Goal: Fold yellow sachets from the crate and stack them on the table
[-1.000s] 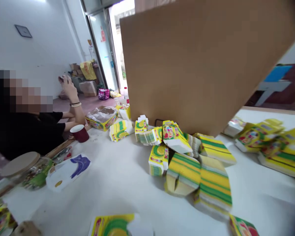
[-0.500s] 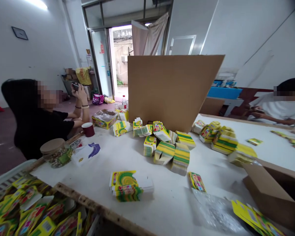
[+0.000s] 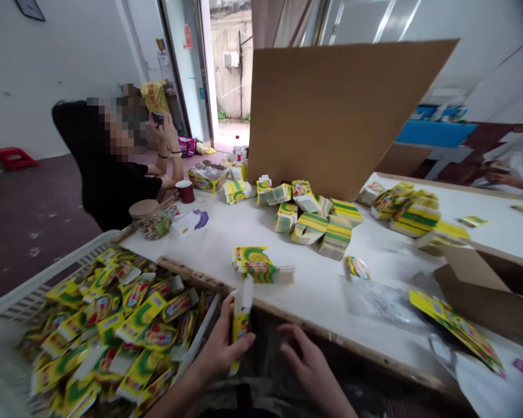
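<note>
My left hand is closed around a small yellow-and-green printed carton, held upright with a white flap standing up at its top. It is just in front of the table's edge, low in the view. To its right, my right hand is apart from the carton, its fingers loosely curled and spread, with nothing visible in them. Beyond my hands, a stack of flat printed cartons lies on the white table. On my left a white plastic basket is heaped with similar small cartons.
Bundles of flat cartons lie mid-table before a large cardboard sheet. An open cardboard box and clear plastic are at right. A lidded jar and a mug stand near a seated person holding a phone.
The view has tilted down and turned left. Both my hands have come into view, the left one with a carton. More of the basket now shows.
</note>
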The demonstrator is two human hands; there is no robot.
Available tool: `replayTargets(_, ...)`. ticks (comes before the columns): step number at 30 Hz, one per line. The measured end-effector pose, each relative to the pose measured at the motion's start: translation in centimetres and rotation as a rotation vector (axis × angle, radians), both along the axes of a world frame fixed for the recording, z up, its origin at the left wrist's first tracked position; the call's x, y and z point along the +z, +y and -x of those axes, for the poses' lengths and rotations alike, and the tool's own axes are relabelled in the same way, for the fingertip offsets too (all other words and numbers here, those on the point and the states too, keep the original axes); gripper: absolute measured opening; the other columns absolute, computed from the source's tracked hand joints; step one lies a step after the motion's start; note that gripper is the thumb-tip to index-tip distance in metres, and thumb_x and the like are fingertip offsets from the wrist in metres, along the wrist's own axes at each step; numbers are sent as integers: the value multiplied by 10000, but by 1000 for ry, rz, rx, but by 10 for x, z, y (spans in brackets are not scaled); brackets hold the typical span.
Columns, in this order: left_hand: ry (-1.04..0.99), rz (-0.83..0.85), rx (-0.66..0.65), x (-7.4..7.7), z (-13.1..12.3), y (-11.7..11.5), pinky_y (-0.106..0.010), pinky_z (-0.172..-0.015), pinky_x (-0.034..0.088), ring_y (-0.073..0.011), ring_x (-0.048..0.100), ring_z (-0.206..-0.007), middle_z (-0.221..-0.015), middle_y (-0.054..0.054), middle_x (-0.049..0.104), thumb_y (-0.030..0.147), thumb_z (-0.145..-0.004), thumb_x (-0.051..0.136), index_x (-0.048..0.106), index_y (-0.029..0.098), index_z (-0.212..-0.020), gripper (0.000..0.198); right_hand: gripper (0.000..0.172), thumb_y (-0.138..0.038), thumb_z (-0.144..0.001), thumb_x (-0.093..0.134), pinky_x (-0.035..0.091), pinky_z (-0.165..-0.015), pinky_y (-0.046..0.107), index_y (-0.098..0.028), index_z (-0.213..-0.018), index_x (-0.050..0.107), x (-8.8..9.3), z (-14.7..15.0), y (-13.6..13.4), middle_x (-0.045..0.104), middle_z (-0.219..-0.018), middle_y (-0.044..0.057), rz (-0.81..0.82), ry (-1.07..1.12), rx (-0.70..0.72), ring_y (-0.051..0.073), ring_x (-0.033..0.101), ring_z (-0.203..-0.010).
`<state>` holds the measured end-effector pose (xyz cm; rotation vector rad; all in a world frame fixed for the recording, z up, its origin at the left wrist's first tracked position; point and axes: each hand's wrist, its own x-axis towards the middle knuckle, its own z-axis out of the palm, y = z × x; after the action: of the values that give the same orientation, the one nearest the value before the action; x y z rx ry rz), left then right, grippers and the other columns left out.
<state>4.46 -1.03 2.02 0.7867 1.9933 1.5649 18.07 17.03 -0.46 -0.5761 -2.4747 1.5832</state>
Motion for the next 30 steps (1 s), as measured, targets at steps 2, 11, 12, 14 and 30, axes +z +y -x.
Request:
replayTargets(2,55,28,-58,3,-6,8,-411,-1066,351,-304,440,-1244,-1360,-153,451,355,-750,622,177,146,-1410,823,474,-492,-837,523,497,-895,389,-224,-1227,552,13,10,-8,659,-1133,99,101,116,-59,261,621,-1020)
replayTargets(11,373,191,-45,-13,-20,13,-384,-833,466,-262,572,-979,-1115,-91,536,225,-696,624,300,226,-1233,627,630,-640,-759,593,355,-1083,437,-171,-1178,621,10,51,-45,609,-1265,126,643,133,-140,305,511,-1234)
replayTargets(12,382,210,-49,-13,-20,13,-385,-807,466,-265,574,-951,-1080,-86,542,213,-685,621,316,226,-1197,596,609,-610,-759,619,347,-1091,438,-189,-1200,610,8,52,-46,599,-1287,110,713,120,-122,298,503,-1248)
replayTargets(14,371,232,-69,-13,-20,14,-384,-765,463,-270,579,-901,-1025,-80,551,193,-659,619,338,222,-1137,555,574,-568,-782,623,353,-1088,453,-231,-1245,581,4,52,-45,590,-1310,86,805,99,-68,285,514,-1243)
replayTargets(30,204,173,-51,-1,3,44,-352,-800,488,-228,573,-918,-1031,-79,521,195,-649,649,379,195,-1066,497,419,-203,-912,467,407,-1067,414,-264,-1323,525,-8,47,-8,454,-1410,123,-127,303,250,247,435,-1318)
